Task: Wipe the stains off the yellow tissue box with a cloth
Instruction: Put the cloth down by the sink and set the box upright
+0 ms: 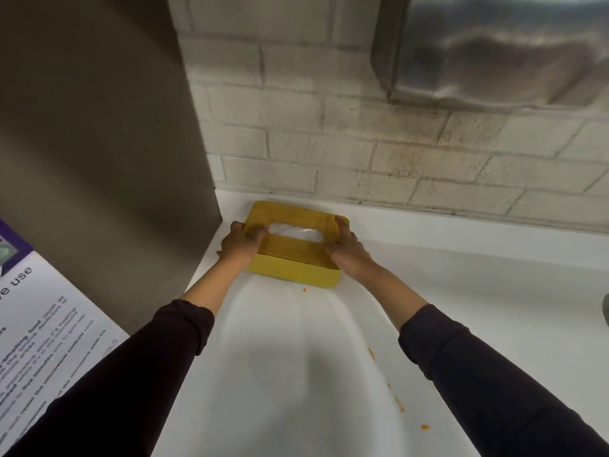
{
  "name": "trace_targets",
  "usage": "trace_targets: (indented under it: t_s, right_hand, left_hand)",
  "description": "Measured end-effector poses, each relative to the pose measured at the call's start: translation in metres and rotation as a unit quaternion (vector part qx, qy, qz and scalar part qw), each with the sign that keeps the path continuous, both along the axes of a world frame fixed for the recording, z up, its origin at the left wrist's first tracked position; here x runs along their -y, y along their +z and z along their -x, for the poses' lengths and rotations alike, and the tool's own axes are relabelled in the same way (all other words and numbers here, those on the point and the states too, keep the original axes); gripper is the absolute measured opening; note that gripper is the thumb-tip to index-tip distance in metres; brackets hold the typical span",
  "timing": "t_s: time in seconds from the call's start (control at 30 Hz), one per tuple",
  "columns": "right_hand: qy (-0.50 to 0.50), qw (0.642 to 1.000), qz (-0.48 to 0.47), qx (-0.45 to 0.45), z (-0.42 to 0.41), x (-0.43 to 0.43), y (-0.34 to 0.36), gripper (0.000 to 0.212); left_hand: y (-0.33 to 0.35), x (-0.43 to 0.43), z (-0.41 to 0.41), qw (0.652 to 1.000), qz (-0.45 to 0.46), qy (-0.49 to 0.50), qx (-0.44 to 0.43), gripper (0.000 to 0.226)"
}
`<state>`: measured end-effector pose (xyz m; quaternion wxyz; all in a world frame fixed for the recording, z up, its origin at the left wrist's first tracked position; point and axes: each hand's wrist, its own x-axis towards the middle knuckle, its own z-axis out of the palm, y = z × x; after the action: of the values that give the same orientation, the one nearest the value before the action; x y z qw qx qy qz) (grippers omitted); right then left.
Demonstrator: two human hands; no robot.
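The yellow tissue box [293, 273] stands on the white counter [461, 291] near the back wall, with a wooden lid and an oval slot showing white tissue [295, 232]. My left hand [239, 244] grips the box's left end, fingers curled over the lid by the slot. My right hand [349, 252] grips the right end, thumb on the lid. No cloth is in view.
A tall grey metal appliance [99, 143] stands close to the left of the box, with a printed notice [43, 324] on its side. A white brick wall [362, 153] runs behind. A steel hood [494, 47] hangs upper right. Orange crumbs [398, 404] dot the counter.
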<state>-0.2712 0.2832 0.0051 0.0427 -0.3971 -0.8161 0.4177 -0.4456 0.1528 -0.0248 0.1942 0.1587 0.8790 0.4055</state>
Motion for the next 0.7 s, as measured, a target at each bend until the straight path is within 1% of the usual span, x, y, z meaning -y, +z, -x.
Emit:
trace_targets:
  t_s: [0.17,0.37,0.47,0.57,0.7]
  right_hand:
    - [0.013,1.000,-0.013,0.023,0.006,-0.007,-0.016,0.068]
    - [0.000,1.000,0.010,0.002,0.003,-0.010,-0.019,0.066]
    - [-0.005,0.999,0.034,0.018,0.005,-0.013,-0.012,0.066]
    - [-0.007,0.999,0.036,0.038,0.007,-0.010,-0.006,0.068]
    - [-0.013,0.998,0.042,0.036,0.009,-0.008,-0.004,0.069]
  left_hand:
    - [-0.013,-0.001,0.006,1.000,0.023,-0.001,0.008,0.060]
    - [-0.018,0.000,0.010,0.996,-0.055,0.008,0.068,0.056]
    - [-0.019,0.000,0.012,0.996,-0.043,0.006,0.079,0.060]
    - [-0.016,-0.001,0.013,0.996,-0.026,0.005,0.087,0.062]
    - [-0.018,-0.003,0.016,0.997,-0.007,0.006,0.077,0.062]
